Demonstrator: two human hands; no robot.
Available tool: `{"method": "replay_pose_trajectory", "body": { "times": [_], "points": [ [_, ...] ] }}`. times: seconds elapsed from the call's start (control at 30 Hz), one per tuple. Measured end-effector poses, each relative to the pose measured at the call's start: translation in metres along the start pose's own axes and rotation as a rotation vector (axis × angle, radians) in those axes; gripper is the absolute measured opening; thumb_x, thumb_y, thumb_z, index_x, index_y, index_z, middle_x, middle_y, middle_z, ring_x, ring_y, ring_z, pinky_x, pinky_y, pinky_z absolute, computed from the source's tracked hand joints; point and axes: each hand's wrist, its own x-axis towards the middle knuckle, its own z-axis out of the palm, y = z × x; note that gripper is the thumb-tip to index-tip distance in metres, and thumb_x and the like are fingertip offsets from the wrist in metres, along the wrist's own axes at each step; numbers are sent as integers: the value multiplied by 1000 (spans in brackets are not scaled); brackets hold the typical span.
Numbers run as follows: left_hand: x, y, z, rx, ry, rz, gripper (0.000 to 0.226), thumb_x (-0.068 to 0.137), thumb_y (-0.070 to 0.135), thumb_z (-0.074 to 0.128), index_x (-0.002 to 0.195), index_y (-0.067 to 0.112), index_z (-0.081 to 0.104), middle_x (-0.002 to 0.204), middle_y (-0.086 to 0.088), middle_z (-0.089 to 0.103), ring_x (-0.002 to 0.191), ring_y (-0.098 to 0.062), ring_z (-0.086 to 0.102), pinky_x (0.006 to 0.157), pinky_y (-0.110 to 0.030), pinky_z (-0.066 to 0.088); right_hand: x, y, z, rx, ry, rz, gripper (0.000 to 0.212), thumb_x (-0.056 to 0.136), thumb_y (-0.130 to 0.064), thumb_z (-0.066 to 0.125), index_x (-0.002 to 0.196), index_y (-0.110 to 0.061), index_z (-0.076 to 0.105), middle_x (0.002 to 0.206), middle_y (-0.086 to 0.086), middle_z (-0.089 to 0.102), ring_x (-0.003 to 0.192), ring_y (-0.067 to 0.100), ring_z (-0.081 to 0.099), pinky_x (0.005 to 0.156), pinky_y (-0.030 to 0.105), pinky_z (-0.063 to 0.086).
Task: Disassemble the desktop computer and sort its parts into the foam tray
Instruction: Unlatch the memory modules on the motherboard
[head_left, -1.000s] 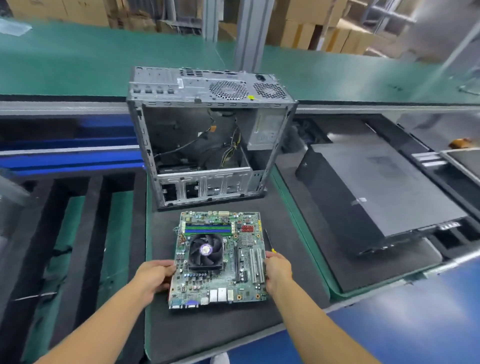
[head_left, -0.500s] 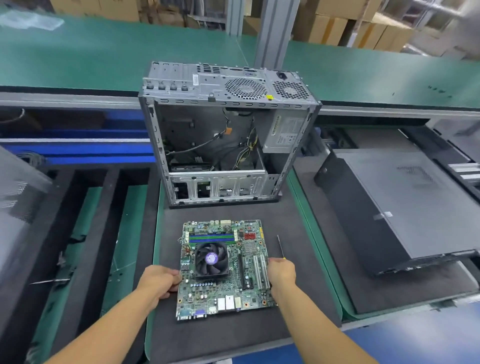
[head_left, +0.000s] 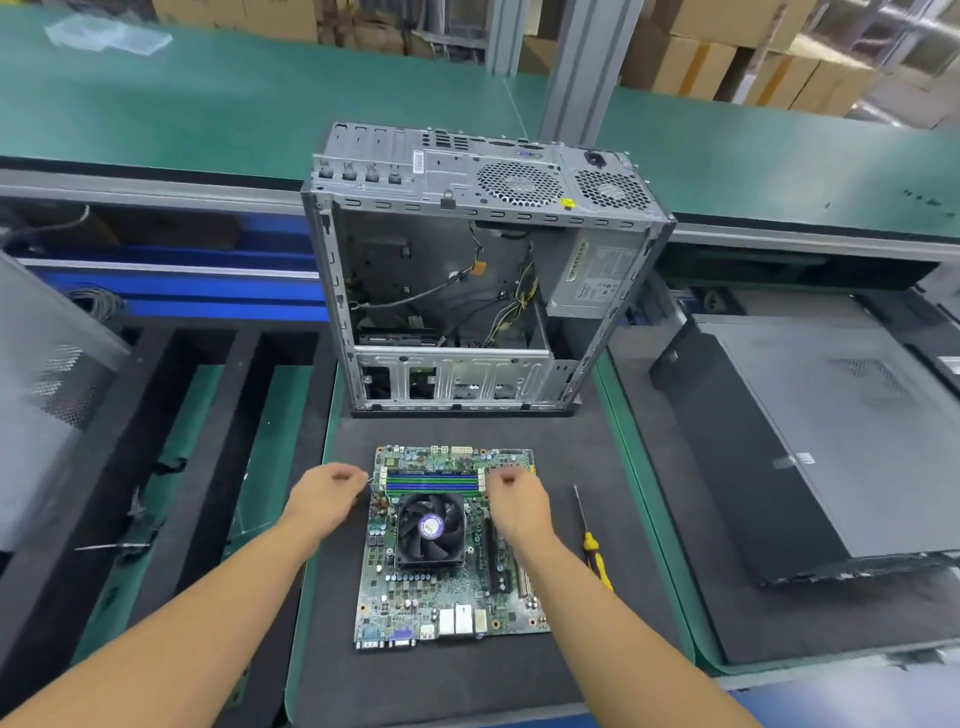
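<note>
Head view, and labels first. The fan (head_left: 430, 527) on the motherboard (head_left: 452, 597) carries a round purple-and-white sticker, too blurred to read. There's a yellow warning sticker (head_left: 567, 202) by the grille on the computer case (head_left: 483, 176), and the grey power supply (head_left: 597, 275) inside has a printed label too small to make out.

The motherboard lies flat on a dark foam mat (head_left: 467, 686), just in front of the open case. The left hand (head_left: 324, 496) is at the board's left edge and the right hand (head_left: 517, 501) over its right side, one at each end of the blue-green memory sticks (head_left: 431, 482). Both have curled fingers, and motion blur hides whether they pinch anything.

The black foam tray (head_left: 228, 415) with long slots sits to the left. A yellow-handled screwdriver (head_left: 591, 543) rests right of the board, partly crossed by the right forearm. A closed black tower (head_left: 831, 441) lies far right. Behind are a green bench (head_left: 260, 114) and cardboard boxes (head_left: 701, 57).
</note>
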Motion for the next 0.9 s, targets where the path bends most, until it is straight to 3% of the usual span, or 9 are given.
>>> {"method": "replay_pose_trajectory", "body": {
  "times": [0.1, 0.2, 0.3, 0.4, 0.47, 0.53, 0.63, 0.77, 0.9],
  "points": [
    [9, 10, 10, -105, -11, -83, 17, 90, 34, 70, 98, 19, 71, 105, -5, 69, 99, -26, 66, 80, -41, 60, 21, -8, 1, -23, -33, -3, 26, 98, -22, 46, 76, -12, 54, 65, 6, 51, 60, 19, 40, 59, 30, 33],
    [17, 17, 17, -81, -12, -146, 34, 86, 39, 75, 106, 12, 71, 101, -2, 67, 92, -19, 64, 71, -34, 59, 39, -8, 4, -65, -73, 31, 27, 97, -22, 51, 74, -9, 57, 70, 18, 56, 66, 21, 48, 61, 36, 46],
    [23, 23, 21, -63, 17, -201, 41, 82, 38, 79, 108, 8, 71, 99, -2, 67, 85, -18, 65, 60, -30, 56, 52, -7, 6, -93, -73, 44, 29, 96, -26, 58, 70, -14, 53, 72, 21, 66, 70, 30, 67, 77, 41, 56],
    [27, 26, 23, -60, 40, -248, 39, 79, 34, 83, 105, 8, 71, 100, -4, 67, 82, -19, 65, 59, -31, 55, 62, -4, 7, -136, -90, 56, 40, 95, -27, 61, 57, -19, 49, 64, 8, 59, 81, 34, 73, 69, 35, 56],
    [30, 24, 23, -68, 22, -248, 38, 79, 33, 82, 105, 8, 71, 98, -1, 65, 81, -19, 63, 58, -31, 56, 68, -2, 7, -137, -101, 73, 43, 94, -26, 62, 53, -20, 48, 61, 8, 58, 71, 32, 72, 62, 34, 55],
    [30, 22, 22, -58, 11, -224, 35, 81, 34, 81, 102, 8, 72, 96, 1, 64, 81, -18, 62, 59, -31, 58, 73, 2, 9, -130, -105, 88, 42, 94, -27, 64, 54, -19, 52, 62, 9, 61, 59, 26, 61, 62, 33, 55],
    [29, 22, 24, 77, 51, -147, 22, 86, 35, 76, 84, 15, 67, 86, -5, 64, 71, -24, 62, 67, -39, 62, 78, 2, 12, -160, -123, 98, 35, 94, -29, 64, 64, -12, 61, 72, 17, 71, 60, 22, 57, 67, 34, 56],
    [27, 28, 26, 191, 90, -148, 49, 90, 34, 71, 56, 10, 44, 57, -8, 45, 58, -24, 50, 75, -48, 61, 85, -1, 11, -217, -146, 152, 27, 95, -24, 62, 78, -3, 66, 87, 18, 74, 70, 24, 62, 69, 34, 56],
    [21, 39, 26, 337, 59, -107, 56, 95, 33, 64, 53, 10, 34, 53, -7, 40, 56, -25, 45, 75, -45, 60, 88, -3, 9, -168, -146, 233, 28, 92, -21, 65, 92, 6, 72, 88, 20, 74, 56, 22, 54, 53, 28, 46]
  ]
}}
